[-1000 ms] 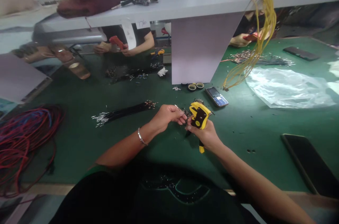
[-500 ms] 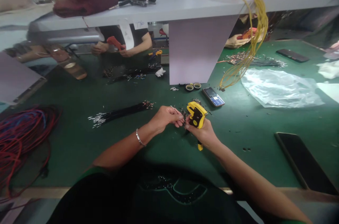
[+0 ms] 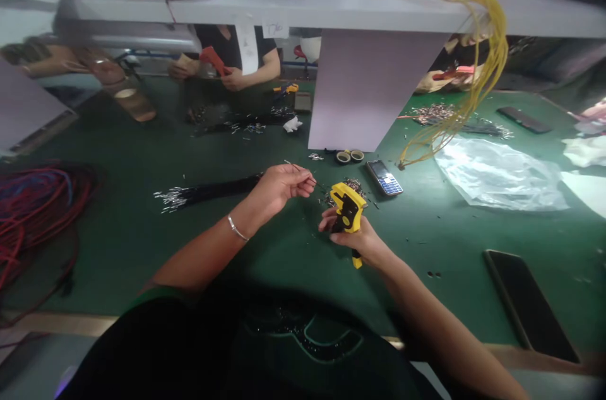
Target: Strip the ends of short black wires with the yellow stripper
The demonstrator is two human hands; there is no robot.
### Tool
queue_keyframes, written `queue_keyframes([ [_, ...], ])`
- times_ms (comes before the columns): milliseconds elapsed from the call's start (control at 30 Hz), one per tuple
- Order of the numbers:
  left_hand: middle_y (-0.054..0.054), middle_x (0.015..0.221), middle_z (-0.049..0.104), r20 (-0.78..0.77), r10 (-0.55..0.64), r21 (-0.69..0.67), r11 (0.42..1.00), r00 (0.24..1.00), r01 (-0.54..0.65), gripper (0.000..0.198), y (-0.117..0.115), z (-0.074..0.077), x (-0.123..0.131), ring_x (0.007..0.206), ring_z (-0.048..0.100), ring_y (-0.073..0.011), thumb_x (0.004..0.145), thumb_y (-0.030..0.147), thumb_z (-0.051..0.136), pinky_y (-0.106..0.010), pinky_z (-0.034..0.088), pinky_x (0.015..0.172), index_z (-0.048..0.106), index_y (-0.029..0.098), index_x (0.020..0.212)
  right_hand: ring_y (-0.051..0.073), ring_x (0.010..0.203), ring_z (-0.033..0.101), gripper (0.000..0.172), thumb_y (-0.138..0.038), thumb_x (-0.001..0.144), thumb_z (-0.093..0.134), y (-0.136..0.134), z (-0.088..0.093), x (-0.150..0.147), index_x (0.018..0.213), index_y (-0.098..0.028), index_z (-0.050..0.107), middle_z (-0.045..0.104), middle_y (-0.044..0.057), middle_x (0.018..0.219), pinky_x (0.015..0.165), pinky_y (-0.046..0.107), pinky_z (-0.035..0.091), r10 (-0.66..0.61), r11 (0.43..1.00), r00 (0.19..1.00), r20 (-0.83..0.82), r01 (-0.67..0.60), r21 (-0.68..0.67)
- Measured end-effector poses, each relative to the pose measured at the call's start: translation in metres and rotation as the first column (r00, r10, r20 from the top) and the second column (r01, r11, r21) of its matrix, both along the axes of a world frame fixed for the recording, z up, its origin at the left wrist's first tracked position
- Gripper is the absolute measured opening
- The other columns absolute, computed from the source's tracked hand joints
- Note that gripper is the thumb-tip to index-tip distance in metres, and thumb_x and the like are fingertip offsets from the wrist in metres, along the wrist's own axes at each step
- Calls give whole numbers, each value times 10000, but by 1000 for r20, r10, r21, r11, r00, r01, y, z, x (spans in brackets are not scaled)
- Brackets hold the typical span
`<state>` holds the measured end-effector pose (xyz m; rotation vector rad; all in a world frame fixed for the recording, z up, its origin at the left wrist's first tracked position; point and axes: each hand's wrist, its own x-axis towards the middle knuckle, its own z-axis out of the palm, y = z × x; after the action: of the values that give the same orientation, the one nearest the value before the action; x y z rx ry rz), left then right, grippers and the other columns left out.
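My left hand [image 3: 279, 188], with a silver bangle at the wrist, pinches a thin wire [image 3: 292, 165] between thumb and fingers. One end of that wire sticks out above the knuckles; its other end points toward the right. My right hand [image 3: 363, 239] is wrapped round a yellow and black wire stripper [image 3: 349, 205], its head up and to the left of the grip. A gap separates the stripper from the left hand. Behind the stripper lies a heap of small metal-ended bits [image 3: 353, 184]. A bundle of black wires [image 3: 215, 190] with silvery ends runs partly behind my left hand.
Red and blue cable coils [image 3: 35, 217] lie at left. A keypad phone [image 3: 384, 177], tape rolls [image 3: 349, 156], a plastic bag [image 3: 497, 173] and a smartphone [image 3: 528, 305] are on the green table [image 3: 284, 274]. Yellow wires [image 3: 497, 40] hang from the shelf [image 3: 331, 12]. Co-workers hold red tools opposite.
My left hand has moved left and up with the wire, away from the stripper. The right hand stays nearly in place, its fingers looser around the stripper. The view has shifted slightly.
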<state>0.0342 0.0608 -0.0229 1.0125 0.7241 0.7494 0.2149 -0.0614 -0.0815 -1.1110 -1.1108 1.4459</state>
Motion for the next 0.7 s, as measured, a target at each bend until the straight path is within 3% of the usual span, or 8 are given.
queue_keyframes([
  [333, -91, 764, 714, 172, 4, -193, 981, 985, 29, 73, 5, -13, 0, 722, 684, -155, 827, 115, 647, -283, 550, 707, 691, 83, 779, 219, 886, 655, 510, -89, 564, 721, -3, -1, 6, 1051, -189, 605, 698, 52, 931, 871, 410, 500, 63, 992, 998, -29, -66, -105],
  [700, -102, 772, 720, 150, -31, -237, 969, 988, 66, 91, 1, -16, 7, 670, 678, -139, 838, 102, 640, -277, 544, 693, 688, 93, 762, 223, 806, 679, 358, -130, 627, 725, -2, 1, 6, 976, -173, 658, 731, 71, 928, 827, 430, 530, 3, 997, 1000, -16, -4, -82],
])
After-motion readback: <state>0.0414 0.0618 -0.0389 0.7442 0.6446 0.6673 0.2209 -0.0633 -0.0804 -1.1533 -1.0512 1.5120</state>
